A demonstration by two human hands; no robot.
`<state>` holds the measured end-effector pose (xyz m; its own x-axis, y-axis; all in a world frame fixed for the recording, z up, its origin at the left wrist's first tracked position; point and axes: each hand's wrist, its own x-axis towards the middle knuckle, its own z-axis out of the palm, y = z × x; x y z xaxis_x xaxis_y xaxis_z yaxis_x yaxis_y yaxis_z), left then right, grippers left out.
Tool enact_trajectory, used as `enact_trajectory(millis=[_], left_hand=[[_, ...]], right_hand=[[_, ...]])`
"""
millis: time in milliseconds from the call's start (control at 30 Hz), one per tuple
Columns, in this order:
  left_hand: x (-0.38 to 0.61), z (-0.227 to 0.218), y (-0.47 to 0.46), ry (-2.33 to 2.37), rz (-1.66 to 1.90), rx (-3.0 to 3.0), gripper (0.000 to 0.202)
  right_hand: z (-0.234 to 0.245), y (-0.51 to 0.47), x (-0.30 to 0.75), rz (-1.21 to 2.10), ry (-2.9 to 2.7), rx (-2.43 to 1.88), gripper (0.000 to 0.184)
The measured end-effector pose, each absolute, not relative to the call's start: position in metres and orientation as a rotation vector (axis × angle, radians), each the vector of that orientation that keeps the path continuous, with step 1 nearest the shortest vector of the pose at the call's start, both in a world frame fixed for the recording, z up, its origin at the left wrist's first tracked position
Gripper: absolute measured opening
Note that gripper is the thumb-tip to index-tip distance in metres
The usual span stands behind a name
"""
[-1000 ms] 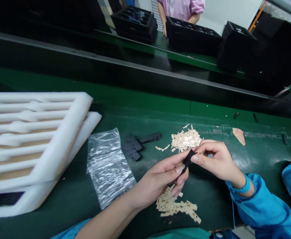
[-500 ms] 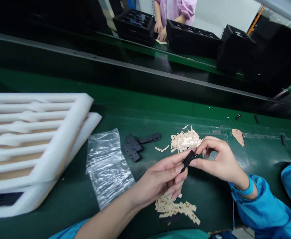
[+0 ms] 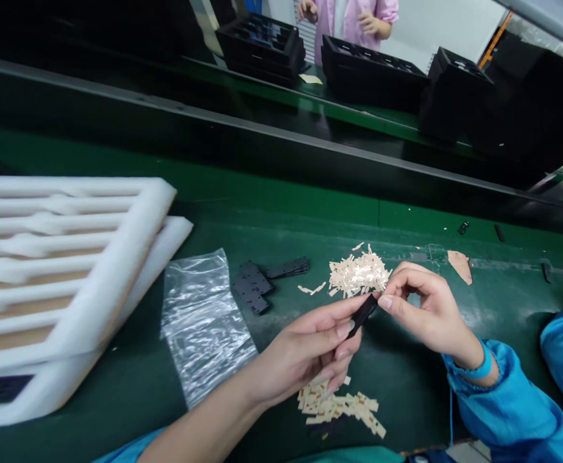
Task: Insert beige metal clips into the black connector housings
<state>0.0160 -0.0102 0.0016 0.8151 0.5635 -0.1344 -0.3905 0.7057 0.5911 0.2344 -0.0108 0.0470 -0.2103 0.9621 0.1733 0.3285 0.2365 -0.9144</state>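
Observation:
My left hand (image 3: 305, 350) pinches a small flat black piece (image 3: 362, 314) between thumb and fingers above the green table. My right hand (image 3: 423, 310) meets it from the right, thumb and forefinger pinched on the piece's upper end. Just behind the hands lies a heap of small tan paper slips (image 3: 357, 272). A second heap of tan slips (image 3: 339, 406) lies under my left hand near the front edge. A small stack of flat black pieces (image 3: 261, 283) rests to the left of the hands.
A crumpled clear plastic bag (image 3: 203, 321) lies left of the hands. Stacked white foam trays (image 3: 64, 270) fill the left side. A tan scrap (image 3: 459, 265) lies at the right. Beyond a dark conveyor, black trays (image 3: 373, 61) stand before a person in pink (image 3: 353, 16).
My right fingers have shifted slightly on the black piece's top end. Both hands stay in place. The person in pink has lifted both hands from the far table.

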Motion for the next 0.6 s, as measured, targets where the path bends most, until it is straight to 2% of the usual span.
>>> enact_trajectory(millis=[133,267,333,467,600], left_hand=[[0.01,0.001,-0.01,0.36,0.528,0.691,0.052],[-0.005,0.005,-0.01,0.519,0.444,0.963,0.052],[-0.011,0.008,-0.008,0.56,0.359,1.1,0.056],[-0.012,0.014,-0.003,0.635,0.282,1.292,0.066],[-0.009,0.022,0.0,0.712,0.335,1.444,0.061]], right_hand=[[0.046,-0.009,0.235,1.098,-1.606,-1.256,0.027],[0.039,0.0,0.243,1.633,-1.543,-1.253,0.044],[0.034,0.005,0.246,1.828,-1.56,-1.179,0.044],[0.028,0.005,0.242,1.815,-1.608,-1.124,0.033],[0.029,-0.007,0.232,1.633,-1.734,-1.26,0.024]])
